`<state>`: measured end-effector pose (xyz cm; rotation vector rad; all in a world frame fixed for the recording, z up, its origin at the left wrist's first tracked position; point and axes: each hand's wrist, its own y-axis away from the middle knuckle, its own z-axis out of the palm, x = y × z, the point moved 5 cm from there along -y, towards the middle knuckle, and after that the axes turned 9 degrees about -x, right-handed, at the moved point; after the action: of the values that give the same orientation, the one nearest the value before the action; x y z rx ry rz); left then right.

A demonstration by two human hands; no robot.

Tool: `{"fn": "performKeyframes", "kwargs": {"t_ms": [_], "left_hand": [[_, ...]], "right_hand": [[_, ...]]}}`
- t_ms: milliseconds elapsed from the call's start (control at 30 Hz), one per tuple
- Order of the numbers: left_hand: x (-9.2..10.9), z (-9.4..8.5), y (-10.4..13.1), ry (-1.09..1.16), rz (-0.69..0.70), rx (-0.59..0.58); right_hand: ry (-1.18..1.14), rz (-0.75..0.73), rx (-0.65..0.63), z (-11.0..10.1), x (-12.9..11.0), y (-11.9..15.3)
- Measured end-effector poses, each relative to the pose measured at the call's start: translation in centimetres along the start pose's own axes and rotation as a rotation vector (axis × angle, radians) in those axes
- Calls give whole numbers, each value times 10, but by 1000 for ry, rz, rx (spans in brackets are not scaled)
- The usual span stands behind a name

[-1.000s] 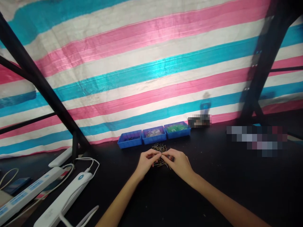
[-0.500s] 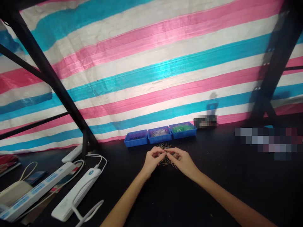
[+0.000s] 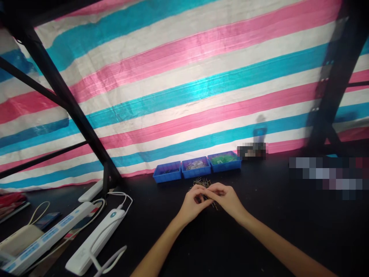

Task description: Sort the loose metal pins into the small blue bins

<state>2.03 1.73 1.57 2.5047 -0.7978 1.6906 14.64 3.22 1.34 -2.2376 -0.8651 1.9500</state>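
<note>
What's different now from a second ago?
The left hand and right hand, which met at the fingertips over the pile of thin pieces, now overlap at the fingers; the left thumb has dropped toward the person. Any grip or release is hidden. The camera view shifted. The blue trays stayed put.

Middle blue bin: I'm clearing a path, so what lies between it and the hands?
A pile of thin, screw-like pieces, partly covered, as the head view shows.

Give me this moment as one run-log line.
left hand and right hand: fingers close together over pile of thin rods | grasp: hidden | blue bins: three, beyond pile | green pieces: in rightmost bin
</note>
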Motion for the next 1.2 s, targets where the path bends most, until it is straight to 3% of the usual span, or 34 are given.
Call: {"fn": "performKeyframes", "kwargs": {"t_ms": [133,267,467,600,733,933,1033,1200], "left_hand": [[-3,-8,-1,37,-6,82],[-10,-16,-1,118,-29,155],[-17,-11,-1,188,-54,158],[-16,-15,0,192,-56,164],[-14,-21,0,124,-33,162],[-16,-19,-2,-107,16,97],[-22,-33,-3,-164,-9,197],[-38,-79,0,-194,-79,474]], "right_hand": [[-91,67,37,-4,7,-1],[-33,55,80,-8,8,-2],[125,24,-56,7,9,0],[21,73,-94,12,10,0],[-95,153,2,3,12,-3],[-63,83,58,-1,16,-5],[-37,113,62,0,16,-4],[-28,140,67,-1,11,-3]]}}
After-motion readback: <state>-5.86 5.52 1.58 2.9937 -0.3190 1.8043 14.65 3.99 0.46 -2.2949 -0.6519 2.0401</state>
